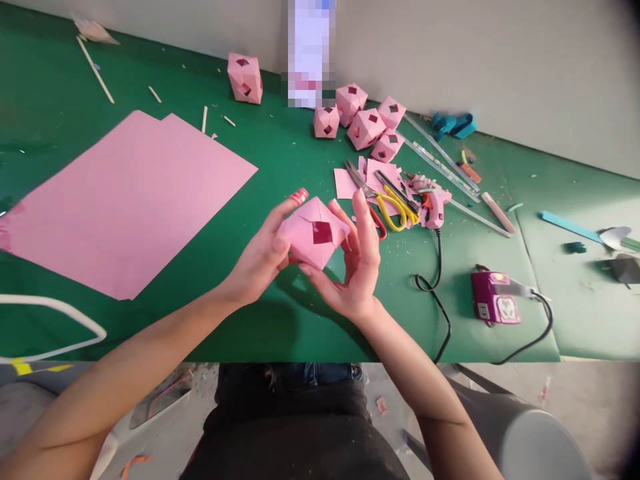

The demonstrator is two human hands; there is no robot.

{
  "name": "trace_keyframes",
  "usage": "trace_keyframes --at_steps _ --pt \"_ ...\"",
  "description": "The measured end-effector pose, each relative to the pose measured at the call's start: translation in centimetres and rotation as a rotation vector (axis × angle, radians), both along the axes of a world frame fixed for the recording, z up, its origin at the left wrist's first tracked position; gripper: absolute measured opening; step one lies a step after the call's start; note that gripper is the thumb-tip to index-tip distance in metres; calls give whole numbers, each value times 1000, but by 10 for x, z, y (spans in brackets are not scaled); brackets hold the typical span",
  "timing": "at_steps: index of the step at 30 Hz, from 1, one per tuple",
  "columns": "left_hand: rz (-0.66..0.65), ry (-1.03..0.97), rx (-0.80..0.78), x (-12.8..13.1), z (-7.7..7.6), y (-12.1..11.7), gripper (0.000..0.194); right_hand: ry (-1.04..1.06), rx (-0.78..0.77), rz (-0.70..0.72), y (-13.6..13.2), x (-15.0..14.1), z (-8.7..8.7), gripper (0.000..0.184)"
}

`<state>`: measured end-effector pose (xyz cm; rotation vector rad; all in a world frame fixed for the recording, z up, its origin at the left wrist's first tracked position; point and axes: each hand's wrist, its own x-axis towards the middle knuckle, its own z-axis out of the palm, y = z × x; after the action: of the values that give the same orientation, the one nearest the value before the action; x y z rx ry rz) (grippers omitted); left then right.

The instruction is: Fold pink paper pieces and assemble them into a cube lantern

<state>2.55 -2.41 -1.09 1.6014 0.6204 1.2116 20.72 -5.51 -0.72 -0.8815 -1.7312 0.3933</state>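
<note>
Between my two hands, above the front of the green table, is a folded pink paper cube (306, 225) with a square hole on its facing side. My left hand (261, 257) grips it from the left, thumb and fingers against the paper. My right hand (356, 267) cups its right and lower side, its fingertips at the paper. Just beyond the right hand lie scissors with yellow handles (396, 208), a utility knife (387, 181) and pink paper scraps (345, 183). A pink glue gun (435, 205) rests beside them.
Large pink paper sheets (125, 207) cover the table's left. Several finished paper cubes (367, 128) cluster at the back, with another cube (245, 80) farther left. A blurred phone-like screen (309, 53) leans on the wall. A purple power adapter (495, 297) and black cord (440, 300) lie right.
</note>
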Motion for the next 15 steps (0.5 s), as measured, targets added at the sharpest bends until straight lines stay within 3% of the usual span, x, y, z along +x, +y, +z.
trace_keyframes --at_steps 3,5,8,12,15 --pt "-198 -138 -221 -5 2 3 59 -35 44 1 5 4 0 99" --pt "-207 -170 -242 -8 3 5 60 -30 27 10 5 4 2 102" --pt "-116 -141 -156 -9 7 7 62 -37 -58 10 2 6 8 102" --pt "55 -46 69 -6 9 3 71 -6 -31 -4 -1 11 12 67" --pt "88 -39 116 -3 8 0 67 73 20 1 0 12 11 44"
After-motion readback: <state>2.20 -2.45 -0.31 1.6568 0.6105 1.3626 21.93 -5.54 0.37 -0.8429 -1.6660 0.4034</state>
